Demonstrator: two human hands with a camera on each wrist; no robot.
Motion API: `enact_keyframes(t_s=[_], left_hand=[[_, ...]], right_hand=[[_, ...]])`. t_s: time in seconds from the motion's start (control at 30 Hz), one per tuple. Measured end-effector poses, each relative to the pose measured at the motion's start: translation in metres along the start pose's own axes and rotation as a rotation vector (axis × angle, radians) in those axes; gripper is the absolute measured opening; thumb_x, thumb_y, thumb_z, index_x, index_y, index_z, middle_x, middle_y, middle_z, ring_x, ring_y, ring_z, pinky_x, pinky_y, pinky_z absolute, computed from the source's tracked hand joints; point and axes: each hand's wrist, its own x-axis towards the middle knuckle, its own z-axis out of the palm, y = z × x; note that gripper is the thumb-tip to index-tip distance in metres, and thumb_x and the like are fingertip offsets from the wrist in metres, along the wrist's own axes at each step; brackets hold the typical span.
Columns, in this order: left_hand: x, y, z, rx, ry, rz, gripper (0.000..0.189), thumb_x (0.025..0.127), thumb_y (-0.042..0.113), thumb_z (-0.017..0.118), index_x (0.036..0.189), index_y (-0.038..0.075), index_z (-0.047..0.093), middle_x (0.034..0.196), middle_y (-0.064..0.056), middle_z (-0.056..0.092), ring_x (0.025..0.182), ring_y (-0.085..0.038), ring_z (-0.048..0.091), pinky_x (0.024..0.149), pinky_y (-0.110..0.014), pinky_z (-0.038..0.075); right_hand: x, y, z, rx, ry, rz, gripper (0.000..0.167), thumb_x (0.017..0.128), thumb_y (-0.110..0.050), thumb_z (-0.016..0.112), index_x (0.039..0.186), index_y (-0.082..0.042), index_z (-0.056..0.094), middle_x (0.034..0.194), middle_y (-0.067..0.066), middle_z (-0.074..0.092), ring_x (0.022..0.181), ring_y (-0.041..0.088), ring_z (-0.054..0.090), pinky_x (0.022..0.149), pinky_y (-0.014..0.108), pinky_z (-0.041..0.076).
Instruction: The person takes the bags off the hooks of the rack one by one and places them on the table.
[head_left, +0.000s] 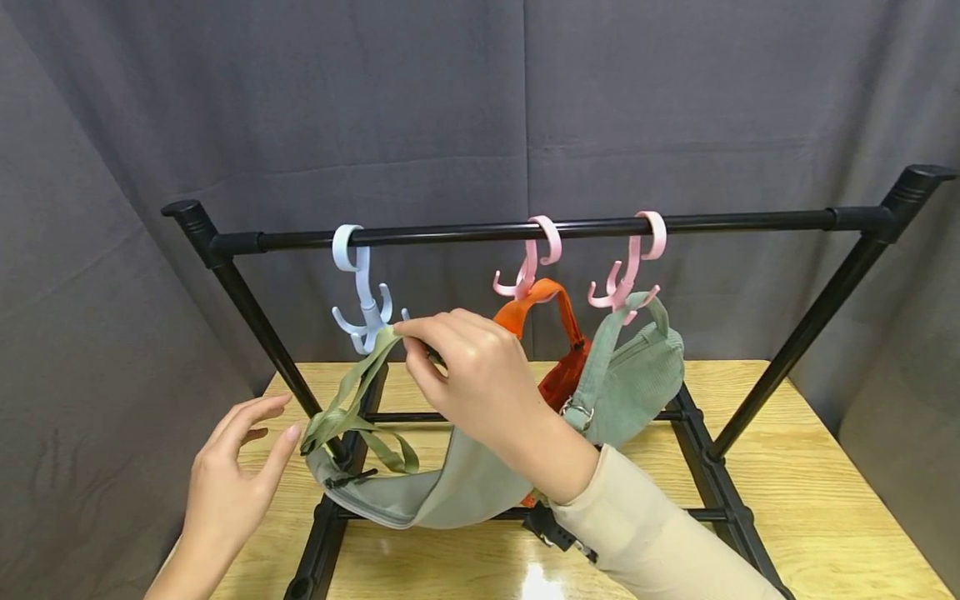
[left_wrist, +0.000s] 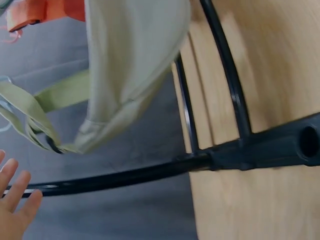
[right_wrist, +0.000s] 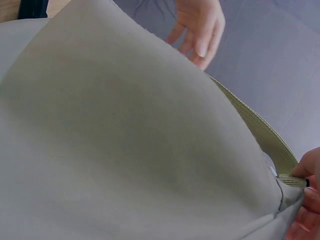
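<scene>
One blue hook [head_left: 365, 287] and two pink hooks [head_left: 630, 265] on the black bar [head_left: 450, 233], in the head view. Right hand [head_left: 476, 358] up by the blue hook, pinching a green strap [head_left: 337, 421] in a tight grip. Cannot tell: strap over a prong or only near it. Below, joined to the strap, a grey bag [head_left: 480, 487], partly behind the right hand and its beige sleeve [head_left: 652, 525]. Left hand [head_left: 228, 479] near the strap but apart from it, with a loose, wide grip. Orange bag [head_left: 562, 375] on one pink hook, green bag [head_left: 645, 375] on the other. Black rack [head_left: 802, 337] on a wooden bench [head_left: 817, 500], with grey cloth [head_left: 675, 100] behind.

From the left wrist, grey bag large at the top, with the strap looping off to the left. Left hand at the lower left edge, fingers spread. Part of the orange bag at the top left.

From the right wrist, grey bag across most of the view. At the right edge, right hand with the strap between thumb and fingers. Left hand at the top, fingers pointing down past the bag's edge.
</scene>
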Motion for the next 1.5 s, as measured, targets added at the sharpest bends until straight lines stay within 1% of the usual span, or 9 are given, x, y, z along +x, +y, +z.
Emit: enact_keyframes(t_s=[0.1,0.2,0.37,0.47,0.67,0.77,1.07,1.33,1.5], left_hand=[[-0.006,-0.007,0.001,0.014,-0.019,-0.058,0.036,0.087,0.003,0.074,0.122,0.006,0.067,0.116,-0.005,0.066,0.106,0.007,0.052,0.086,-0.008,0.04],[-0.012,-0.016,0.002,-0.014,-0.053,-0.111,0.036,0.089,0.003,0.072,0.124,0.006,0.066,0.119,-0.004,0.065,0.107,0.006,0.053,0.085,-0.007,0.041],[-0.019,-0.031,0.003,-0.199,-0.161,-0.106,0.04,0.094,-0.003,0.064,0.133,0.002,0.058,0.129,-0.006,0.059,0.116,0.001,0.051,0.09,-0.01,0.042],[-0.021,-0.039,0.002,-0.318,-0.234,-0.105,0.043,0.096,-0.005,0.059,0.138,0.0,0.052,0.136,-0.003,0.055,0.122,-0.002,0.049,0.093,-0.012,0.042],[-0.028,-0.05,0.0,-0.456,-0.373,-0.215,0.046,0.101,0.0,0.051,0.147,0.0,0.041,0.138,0.009,0.053,0.123,0.002,0.049,0.088,-0.012,0.044],[-0.03,-0.054,-0.001,-0.507,-0.418,-0.242,0.048,0.102,0.001,0.049,0.149,0.0,0.038,0.137,0.013,0.053,0.123,0.003,0.049,0.089,-0.012,0.044],[-0.033,-0.061,0.001,-0.587,-0.455,-0.258,0.048,0.102,0.0,0.045,0.15,-0.002,0.035,0.139,0.015,0.053,0.125,0.002,0.048,0.091,-0.012,0.042],[-0.033,-0.065,0.006,-0.749,-0.462,-0.275,0.046,0.104,-0.002,0.038,0.149,-0.007,0.032,0.14,0.009,0.052,0.123,-0.005,0.051,0.091,-0.021,0.049],[-0.037,-0.066,0.011,-0.757,-0.488,-0.345,0.049,0.103,0.0,0.041,0.15,-0.004,0.031,0.136,0.016,0.054,0.121,0.0,0.052,0.091,-0.019,0.047]], right_hand=[[0.0,-0.001,-0.001,0.002,0.003,0.001,0.015,0.089,-0.005,0.065,0.097,-0.008,0.076,0.087,-0.001,0.074,0.07,0.011,0.062,0.059,0.021,0.048],[0.0,-0.001,-0.001,0.004,0.002,0.0,0.015,0.089,-0.005,0.064,0.098,-0.008,0.076,0.087,-0.001,0.074,0.07,0.01,0.062,0.059,0.02,0.048],[0.001,-0.002,-0.001,0.008,0.0,-0.001,0.015,0.09,-0.006,0.063,0.098,-0.008,0.076,0.087,-0.002,0.074,0.071,0.01,0.062,0.06,0.02,0.047],[0.002,-0.002,-0.002,0.009,0.002,0.0,0.015,0.089,-0.006,0.065,0.098,-0.008,0.076,0.087,-0.002,0.074,0.071,0.01,0.062,0.06,0.021,0.049],[0.001,-0.002,-0.002,0.012,0.003,0.0,0.014,0.088,-0.005,0.066,0.098,-0.008,0.076,0.087,-0.001,0.074,0.071,0.011,0.063,0.061,0.021,0.05],[0.001,-0.002,-0.001,0.009,0.005,-0.004,0.014,0.089,-0.006,0.066,0.098,-0.009,0.076,0.087,-0.002,0.074,0.071,0.011,0.063,0.061,0.021,0.05],[0.001,-0.003,-0.002,0.011,0.003,0.0,0.014,0.089,-0.006,0.066,0.098,-0.008,0.076,0.087,-0.001,0.074,0.071,0.011,0.063,0.06,0.02,0.049],[0.002,-0.001,-0.003,0.007,0.007,-0.004,0.015,0.09,-0.006,0.064,0.098,-0.008,0.077,0.088,-0.001,0.074,0.07,0.011,0.062,0.06,0.02,0.048],[0.002,-0.001,-0.002,0.007,0.005,-0.003,0.016,0.09,-0.006,0.064,0.098,-0.008,0.077,0.088,-0.001,0.074,0.07,0.011,0.062,0.061,0.02,0.049]])
